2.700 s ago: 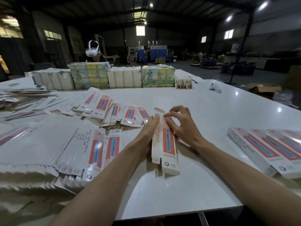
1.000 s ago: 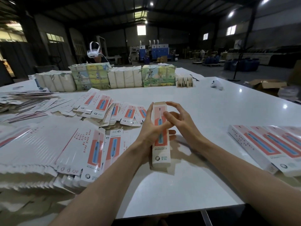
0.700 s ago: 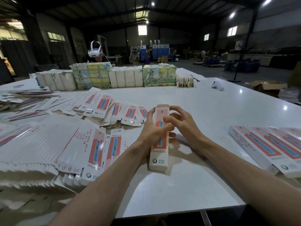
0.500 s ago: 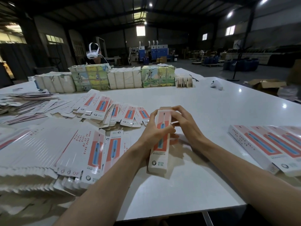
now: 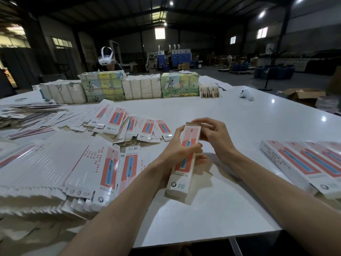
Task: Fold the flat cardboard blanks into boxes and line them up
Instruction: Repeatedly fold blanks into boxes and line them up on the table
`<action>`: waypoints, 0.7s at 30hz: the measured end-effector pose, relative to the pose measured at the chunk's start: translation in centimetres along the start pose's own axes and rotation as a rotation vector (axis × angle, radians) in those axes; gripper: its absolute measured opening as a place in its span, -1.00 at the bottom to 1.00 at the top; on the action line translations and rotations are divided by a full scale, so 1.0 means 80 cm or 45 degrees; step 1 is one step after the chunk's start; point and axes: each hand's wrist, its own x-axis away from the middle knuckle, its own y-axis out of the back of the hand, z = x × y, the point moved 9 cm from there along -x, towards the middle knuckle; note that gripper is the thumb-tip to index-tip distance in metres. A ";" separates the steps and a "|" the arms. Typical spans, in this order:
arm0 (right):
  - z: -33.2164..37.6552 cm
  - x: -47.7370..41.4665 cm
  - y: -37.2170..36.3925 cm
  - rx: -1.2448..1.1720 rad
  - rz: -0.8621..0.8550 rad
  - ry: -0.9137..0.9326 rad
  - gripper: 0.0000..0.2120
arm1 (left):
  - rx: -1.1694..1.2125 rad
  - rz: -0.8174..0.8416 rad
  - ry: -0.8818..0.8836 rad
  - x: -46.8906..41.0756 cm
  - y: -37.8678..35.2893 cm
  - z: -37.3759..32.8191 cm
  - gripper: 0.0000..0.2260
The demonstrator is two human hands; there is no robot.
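Observation:
A long white box with a red-and-blue toothbrush print (image 5: 181, 174) is held above the white table (image 5: 212, 215), tilted with its far end up. My left hand (image 5: 177, 150) grips its middle, thumb across the printed face. My right hand (image 5: 215, 137) has curled fingers at the box's far end, where a brown flap (image 5: 191, 123) shows. Finished boxes (image 5: 306, 165) lie side by side at the right. Fanned flat blanks (image 5: 60, 169) cover the left, with more (image 5: 127, 124) behind them.
Wrapped bundles of packs (image 5: 121, 87) stand in a row at the table's far side, with a person wearing a white headset (image 5: 105, 57) behind them. A white controller (image 5: 246, 94) lies far right. The table's front edge (image 5: 208, 239) is close.
The flat blank on the table has become a squared box lifted in both hands. In the last second it tilted a little and my right fingers shifted at its far end.

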 end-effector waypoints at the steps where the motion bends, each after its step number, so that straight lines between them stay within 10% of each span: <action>1: 0.000 0.000 -0.003 -0.025 0.024 -0.010 -0.75 | -0.001 -0.018 -0.008 0.000 0.001 -0.001 -0.27; 21: -0.019 -0.005 0.003 -0.200 0.019 -0.253 -0.80 | -0.105 -0.057 -0.115 0.000 0.000 -0.007 -0.13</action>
